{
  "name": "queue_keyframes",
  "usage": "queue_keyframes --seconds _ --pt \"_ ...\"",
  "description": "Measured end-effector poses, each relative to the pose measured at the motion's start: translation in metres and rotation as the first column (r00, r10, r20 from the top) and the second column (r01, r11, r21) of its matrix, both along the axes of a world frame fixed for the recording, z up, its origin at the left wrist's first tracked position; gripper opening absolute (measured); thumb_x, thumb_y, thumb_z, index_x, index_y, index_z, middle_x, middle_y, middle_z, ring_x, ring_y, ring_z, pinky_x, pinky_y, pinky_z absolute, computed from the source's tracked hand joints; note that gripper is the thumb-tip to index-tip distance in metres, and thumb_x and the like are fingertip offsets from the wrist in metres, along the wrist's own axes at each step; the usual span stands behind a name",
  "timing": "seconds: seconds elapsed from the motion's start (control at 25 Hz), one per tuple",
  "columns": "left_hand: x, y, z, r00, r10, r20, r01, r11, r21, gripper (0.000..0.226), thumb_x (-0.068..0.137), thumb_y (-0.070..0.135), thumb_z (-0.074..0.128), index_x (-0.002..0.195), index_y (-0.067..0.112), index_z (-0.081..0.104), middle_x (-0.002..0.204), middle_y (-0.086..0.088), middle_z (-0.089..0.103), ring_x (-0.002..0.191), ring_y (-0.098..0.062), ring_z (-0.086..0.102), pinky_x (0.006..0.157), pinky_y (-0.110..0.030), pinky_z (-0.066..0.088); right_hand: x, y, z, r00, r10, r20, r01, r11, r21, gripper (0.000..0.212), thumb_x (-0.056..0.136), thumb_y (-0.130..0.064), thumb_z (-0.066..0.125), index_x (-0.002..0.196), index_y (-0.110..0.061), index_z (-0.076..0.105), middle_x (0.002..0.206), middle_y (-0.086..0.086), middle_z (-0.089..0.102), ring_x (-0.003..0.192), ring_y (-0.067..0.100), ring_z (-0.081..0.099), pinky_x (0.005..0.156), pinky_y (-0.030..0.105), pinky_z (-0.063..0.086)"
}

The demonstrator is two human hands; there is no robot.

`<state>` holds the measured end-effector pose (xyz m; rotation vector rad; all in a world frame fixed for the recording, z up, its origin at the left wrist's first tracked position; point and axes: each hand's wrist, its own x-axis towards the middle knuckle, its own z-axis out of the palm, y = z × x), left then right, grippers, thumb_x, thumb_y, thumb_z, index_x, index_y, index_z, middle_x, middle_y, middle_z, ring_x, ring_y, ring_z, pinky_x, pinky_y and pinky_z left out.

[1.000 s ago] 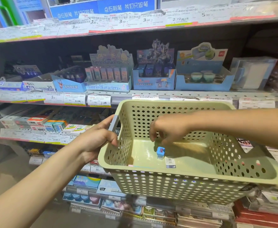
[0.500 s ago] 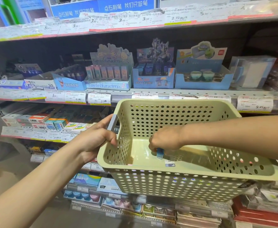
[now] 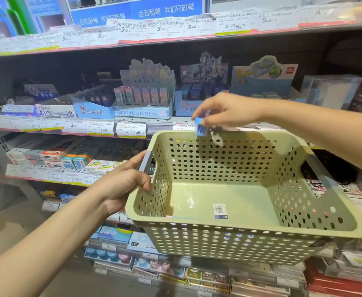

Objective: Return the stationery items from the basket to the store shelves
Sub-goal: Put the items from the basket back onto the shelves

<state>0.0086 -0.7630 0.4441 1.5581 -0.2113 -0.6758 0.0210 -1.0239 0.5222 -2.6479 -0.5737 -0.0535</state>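
Stationery shelves (image 3: 133,127) filled the whole background, price tags along every edge. Right hand (image 3: 225,110) had a small blue item (image 3: 199,127) pinched at the fingertips, dangling just above the far rim of the green basket (image 3: 250,236) and in front of the middle shelf edge. It's blurry, but its long axis looked close to vertical, top end tucked in the fingers, bottom end pointing down at the basket.

Basket itself was a pale green perforated plastic one, tipped a bit toward the camera. Inside it I could only make out a barcode sticker (image 3: 220,210) on the floor. Left hand (image 3: 124,181) was wrapped round the grey handle (image 3: 145,160) on the basket's left end, fingers curled over the rim, thumb up along the bar.

Behind the right hand sat a row of display boxes: a Sanrio characters box (image 3: 144,97) full of upright pinkish packs, and a dark blue box (image 3: 199,93) beside it, also with packs standing in it.
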Motion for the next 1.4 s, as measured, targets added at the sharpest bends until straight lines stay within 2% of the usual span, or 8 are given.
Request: queue_keyframes --seconds 0.12,0.32,0.48,0.64,0.8,1.12,1.28,1.4 --pt "0.001 0.001 0.000 1.000 0.012 0.003 -0.012 1.000 0.006 0.083 0.069 -0.024 0.026 0.121 0.032 0.058 0.064 -0.014 0.063 0.043 -0.025 0.059 0.040 -0.029 0.049 0.012 -0.010 0.019 0.983 -0.129 0.128 0.109 0.982 0.153 0.027 0.093 -0.018 0.055 0.117 -0.009 0.063 0.104 0.001 0.068 0.083 0.007 0.061 0.078 0.015 0.048" --pt "0.000 0.003 0.001 1.000 0.017 0.010 -0.017 1.000 0.007 0.081 0.070 -0.024 0.026 0.121 0.031 0.057 0.062 -0.013 0.063 0.044 -0.025 0.059 0.041 -0.030 0.050 0.043 -0.028 0.024 0.888 -0.337 0.313 0.334 0.940 0.064 0.035 0.092 -0.021 0.055 0.126 -0.010 0.056 0.123 0.008 0.061 0.107 0.022 0.059 0.085 0.023 0.044" --pt "0.002 0.007 0.001 1.000 0.019 0.017 -0.019 1.000 0.018 0.082 0.068 -0.023 0.029 0.119 0.033 0.059 0.069 -0.016 0.063 0.048 -0.027 0.059 0.045 -0.031 0.051 0.063 -0.032 0.020 0.861 -0.410 0.300 0.406 0.911 0.078 0.033 0.089 -0.020 0.060 0.122 -0.013 0.057 0.121 0.008 0.061 0.110 0.026 0.058 0.094 0.039 0.048" --pt "0.001 0.008 0.002 1.000 0.003 0.029 -0.004 1.000 0.014 0.080 0.067 -0.024 0.028 0.116 0.031 0.061 0.078 -0.018 0.062 0.050 -0.028 0.059 0.046 -0.032 0.052 0.070 -0.029 0.023 0.864 -0.400 0.306 0.441 0.895 -0.075 0.029 0.091 -0.019 0.057 0.120 -0.011 0.060 0.122 0.007 0.063 0.112 0.027 0.058 0.095 0.034 0.045" --pt "0.001 0.009 0.002 1.000 0.004 0.021 -0.005 1.000 0.008 0.079 0.068 -0.025 0.028 0.114 0.031 0.062 0.074 -0.018 0.062 0.049 -0.028 0.059 0.045 -0.031 0.052 0.073 -0.026 0.022 0.869 -0.409 0.278 0.447 0.890 -0.086 0.031 0.090 -0.019 0.060 0.119 -0.008 0.062 0.122 0.008 0.064 0.110 0.025 0.060 0.087 0.024 0.042" --pt "0.005 0.008 -0.003 1.000 0.016 0.005 -0.016 1.000 0.015 0.083 0.067 -0.024 0.029 0.119 0.033 0.060 0.089 -0.020 0.062 0.061 -0.031 0.060 0.053 -0.038 0.053 0.072 -0.022 0.021 0.850 -0.457 0.264 0.497 0.861 -0.111 0.030 0.088 -0.021 0.064 0.113 -0.006 0.067 0.118 0.009 0.066 0.106 0.026 0.061 0.079 0.023 0.040" --pt "0.004 0.008 -0.003 1.000 0.030 -0.002 -0.030 1.000 0.003 0.081 0.068 -0.024 0.029 0.118 0.032 0.060 0.072 -0.016 0.062 0.047 -0.028 0.059 0.044 -0.033 0.051 0.072 -0.022 0.021 0.852 -0.452 0.263 0.494 0.861 -0.120 0.022 0.087 -0.023 0.063 0.099 -0.007 0.072 0.102 0.008 0.069 0.092 0.027 0.064 0.073 0.023 0.038" --pt "0.003 0.008 -0.004 0.999 0.032 0.002 -0.032 0.999 0.001 0.080 0.069 -0.024 0.029 0.117 0.032 0.060 0.066 -0.015 0.062 0.046 -0.027 0.059 0.044 -0.032 0.051 0.068 -0.022 0.021 0.838 -0.487 0.247 0.522 0.847 -0.102 0.030 0.091 -0.018 0.055 0.061 -0.013 0.058 0.066 0.005 0.056 0.062 0.022 0.053 0.069 0.024 0.037"
